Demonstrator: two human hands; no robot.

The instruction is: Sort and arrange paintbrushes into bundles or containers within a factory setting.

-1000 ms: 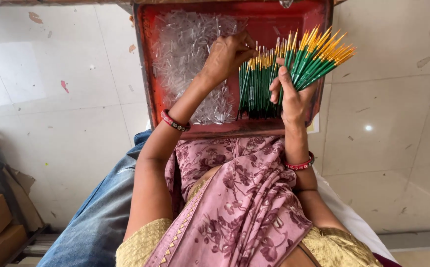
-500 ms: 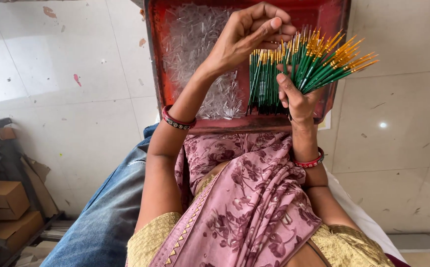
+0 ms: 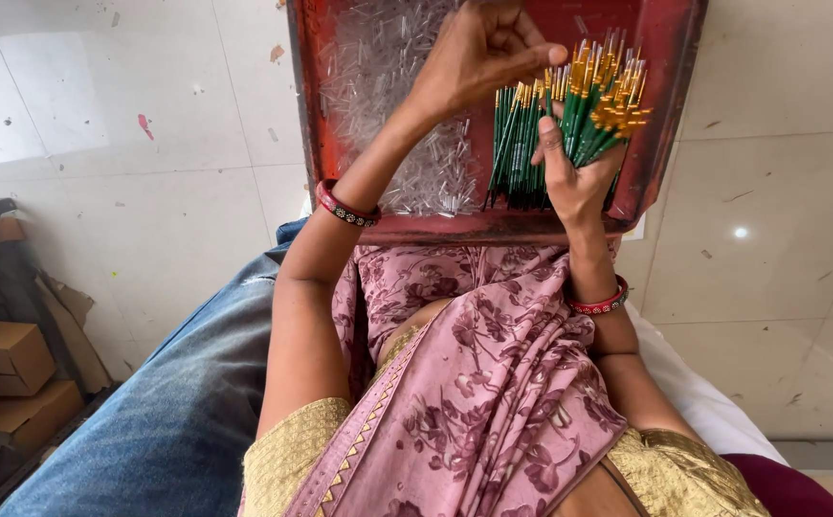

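Resting across the lap, the red tray (image 3: pixel 660 105) holds a heap of small clear tubes (image 3: pixel 378 86) on its left side. Since a moment ago the camera has tipped closer, and the right hand (image 3: pixel 574 177) has brought its bundle of green paintbrushes (image 3: pixel 555 120) higher, fingers closed around the handles, gold collars fanned upward. The left hand (image 3: pixel 478 53) has risen from the tubes to the brush tips, fingers pinched together, perhaps on a single tube, though that is too small to tell. Work looks mid-cycle.
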